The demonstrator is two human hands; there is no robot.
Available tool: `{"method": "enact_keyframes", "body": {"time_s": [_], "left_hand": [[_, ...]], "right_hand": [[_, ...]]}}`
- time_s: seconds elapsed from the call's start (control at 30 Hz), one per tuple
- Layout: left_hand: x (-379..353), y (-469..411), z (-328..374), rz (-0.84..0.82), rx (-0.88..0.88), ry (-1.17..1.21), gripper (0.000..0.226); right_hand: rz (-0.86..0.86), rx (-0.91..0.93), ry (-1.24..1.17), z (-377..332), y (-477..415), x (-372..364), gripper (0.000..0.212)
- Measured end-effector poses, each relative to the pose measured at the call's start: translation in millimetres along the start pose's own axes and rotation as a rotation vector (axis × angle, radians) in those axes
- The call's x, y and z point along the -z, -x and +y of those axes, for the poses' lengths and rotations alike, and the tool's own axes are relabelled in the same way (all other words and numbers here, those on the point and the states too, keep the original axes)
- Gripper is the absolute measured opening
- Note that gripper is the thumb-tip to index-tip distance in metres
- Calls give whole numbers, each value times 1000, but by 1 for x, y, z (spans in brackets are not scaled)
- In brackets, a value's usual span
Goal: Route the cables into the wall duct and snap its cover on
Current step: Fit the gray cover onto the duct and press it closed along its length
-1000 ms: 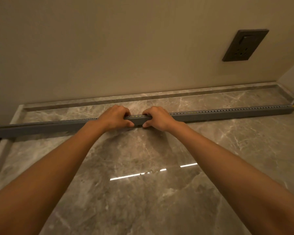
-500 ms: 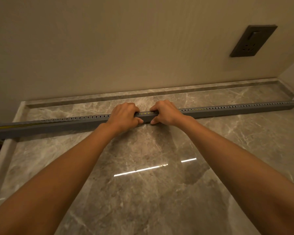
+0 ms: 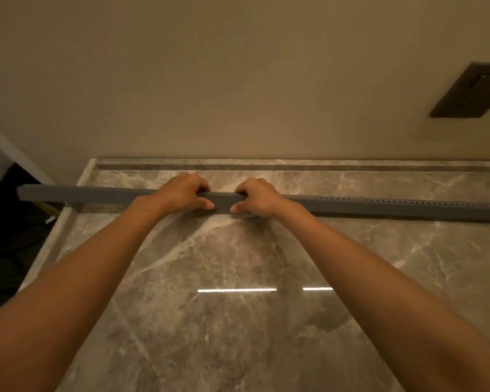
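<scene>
Grey slotted duct (image 3: 379, 206) on glossy marble floor (image 3: 238, 321) | left hand (image 3: 181, 193), right hand (image 3: 256, 198) grip clamped around it

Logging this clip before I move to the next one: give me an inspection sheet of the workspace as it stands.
Surface: glossy grey marble slab with a raised rim along the wall; light strips reflect off it.
Job's things: long grey duct lies across the slab; slots show along its top on the right part, the left part looks closed.
Clutter: nothing seen.
Hands: left hand and right hand both clamp the duct at mid-length, close together.
Cables: a yellowish streak under the duct's left end, too dim to identify.
Surroundings: beige wall; dark wall socket upper right; dark gap beyond the slab's left edge.
</scene>
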State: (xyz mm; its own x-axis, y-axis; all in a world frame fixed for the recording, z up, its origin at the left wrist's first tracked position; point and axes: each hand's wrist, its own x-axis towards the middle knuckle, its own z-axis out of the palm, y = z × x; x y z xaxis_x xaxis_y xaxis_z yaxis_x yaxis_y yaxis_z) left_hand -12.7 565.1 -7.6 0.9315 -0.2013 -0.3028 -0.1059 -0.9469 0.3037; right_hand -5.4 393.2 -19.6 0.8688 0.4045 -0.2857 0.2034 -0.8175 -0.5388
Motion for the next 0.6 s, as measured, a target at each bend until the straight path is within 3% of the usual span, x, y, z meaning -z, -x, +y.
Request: {"method": "enact_keyframes", "body": {"time_s": [0.33,0.6], "left_hand": [[-18,14,12,245,-7,-140,26],[-13,5,15,226,-58,-133,27]], "right_hand": [[208,33,96,-3,-3,-16,28],[207,5,154,-5,3,-7,27]]}}
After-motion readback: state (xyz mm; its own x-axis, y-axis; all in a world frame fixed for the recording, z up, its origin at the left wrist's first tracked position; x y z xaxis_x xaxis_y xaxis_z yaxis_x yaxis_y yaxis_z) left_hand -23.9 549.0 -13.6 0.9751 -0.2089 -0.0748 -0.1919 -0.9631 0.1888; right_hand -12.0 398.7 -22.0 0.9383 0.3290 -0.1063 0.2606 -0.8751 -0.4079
